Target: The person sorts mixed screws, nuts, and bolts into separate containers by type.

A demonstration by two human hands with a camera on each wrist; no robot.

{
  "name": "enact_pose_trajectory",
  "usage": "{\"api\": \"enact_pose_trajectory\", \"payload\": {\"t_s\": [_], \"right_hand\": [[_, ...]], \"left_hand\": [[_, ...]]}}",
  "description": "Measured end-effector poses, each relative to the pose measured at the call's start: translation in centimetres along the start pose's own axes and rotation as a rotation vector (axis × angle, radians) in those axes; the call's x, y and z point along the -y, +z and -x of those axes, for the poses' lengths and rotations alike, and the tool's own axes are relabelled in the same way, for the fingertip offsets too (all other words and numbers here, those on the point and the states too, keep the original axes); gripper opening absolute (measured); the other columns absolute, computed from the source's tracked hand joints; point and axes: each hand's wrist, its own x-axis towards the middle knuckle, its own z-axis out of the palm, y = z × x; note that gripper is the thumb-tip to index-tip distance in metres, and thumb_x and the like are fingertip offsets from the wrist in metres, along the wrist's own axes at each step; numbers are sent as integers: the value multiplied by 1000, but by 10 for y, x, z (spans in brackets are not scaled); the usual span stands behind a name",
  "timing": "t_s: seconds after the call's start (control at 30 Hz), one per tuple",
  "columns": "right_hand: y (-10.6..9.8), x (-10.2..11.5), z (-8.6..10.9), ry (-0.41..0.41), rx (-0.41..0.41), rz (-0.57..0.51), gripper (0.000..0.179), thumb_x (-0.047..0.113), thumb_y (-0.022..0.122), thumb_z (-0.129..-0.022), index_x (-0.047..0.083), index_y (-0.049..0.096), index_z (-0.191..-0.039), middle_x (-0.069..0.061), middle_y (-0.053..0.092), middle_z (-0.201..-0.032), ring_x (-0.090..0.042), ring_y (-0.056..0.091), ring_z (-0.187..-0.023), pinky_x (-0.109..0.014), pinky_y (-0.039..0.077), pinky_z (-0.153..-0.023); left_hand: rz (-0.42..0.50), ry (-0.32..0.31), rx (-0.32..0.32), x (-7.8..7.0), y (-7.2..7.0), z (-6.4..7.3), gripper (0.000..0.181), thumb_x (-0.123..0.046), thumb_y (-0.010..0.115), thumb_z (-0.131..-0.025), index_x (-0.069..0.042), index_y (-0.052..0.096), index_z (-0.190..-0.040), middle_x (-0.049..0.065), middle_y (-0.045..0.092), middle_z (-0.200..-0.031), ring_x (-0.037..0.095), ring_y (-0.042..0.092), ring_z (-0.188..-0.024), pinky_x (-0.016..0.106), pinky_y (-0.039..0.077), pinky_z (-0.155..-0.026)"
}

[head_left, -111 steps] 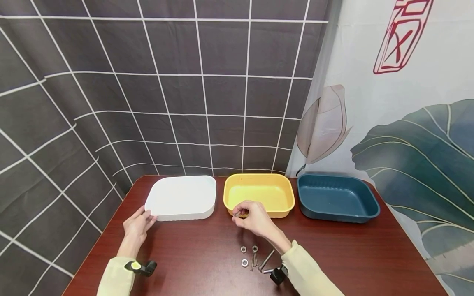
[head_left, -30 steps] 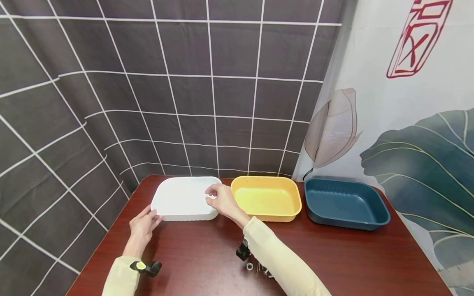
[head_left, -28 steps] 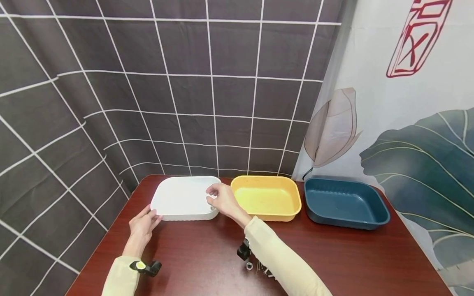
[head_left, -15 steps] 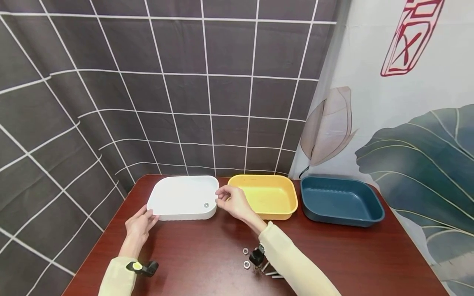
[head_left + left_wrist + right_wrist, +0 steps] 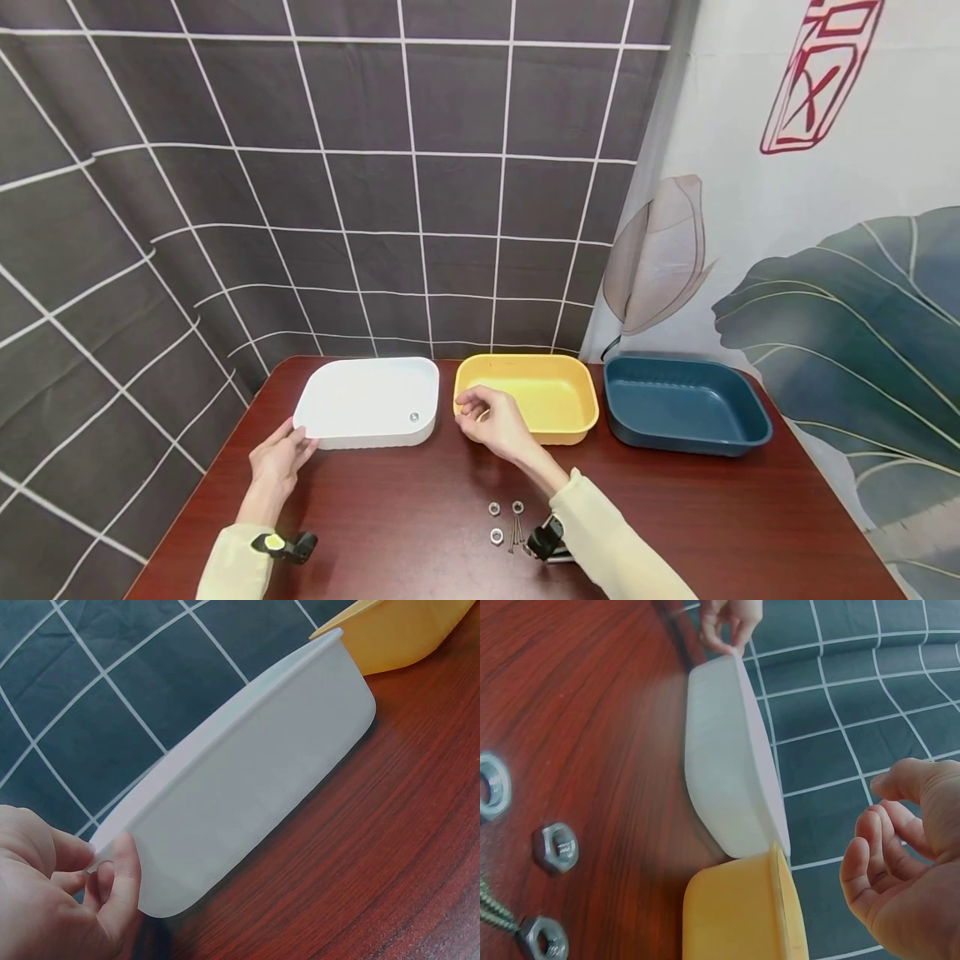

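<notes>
My left hand pinches the rim of a white tray at its near left corner. A small metal nut lies inside that tray, towards its near right corner. Over the left rim of a yellow tray hovers my right hand. Its fingers are loosely bent, and the right wrist view shows nothing between them. On the table below are several nuts, thin screws and bolts, the bolts partly covered by the right wrist camera.
A dark blue tray stands to the right of the yellow one. All three trays sit in a row at the back of the reddish-brown table. A grey gridded cloth hangs behind them.
My right hand moved from beside the yellow tray to over the white tray, let go of the nut there, and drew back right. The left hand kept its hold on the rim.
</notes>
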Motion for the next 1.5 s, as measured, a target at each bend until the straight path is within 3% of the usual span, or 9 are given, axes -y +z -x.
{"api": "enact_pose_trajectory", "payload": {"t_s": [0.27,0.53,0.93,1.5], "right_hand": [[-8,-4,16,30,15,11,16,-4,74,-80,-6,69,-95,-4,65,-80,-17,61,-74,-24,58,-65],[-14,-4,29,44,-4,23,15,-15,70,-78,-12,66,-93,-15,64,-79,-24,61,-72,-22,56,-61],[-26,-19,53,69,31,13,16,-7,75,-80,-3,68,-94,-1,65,-81,-11,61,-72,-20,56,-60],[-35,-32,81,127,62,45,19,-7,76,-79,-6,67,-96,-1,63,-81,-10,59,-71,-20,55,-59]], "left_hand": [[-6,-23,8,0,-2,0,55,4,51,-100,1,35,-152,-7,61,-76,3,63,-69,21,60,-82],[4,-20,8,-1,-1,0,55,4,52,-99,1,35,-152,-9,61,-76,4,64,-66,21,61,-80],[8,-24,12,0,-2,-1,55,4,52,-100,1,34,-152,-5,60,-73,3,63,-65,20,61,-79],[-3,-23,18,1,-3,-1,55,3,51,-100,0,34,-152,-7,61,-75,2,62,-69,21,60,-82]]}}
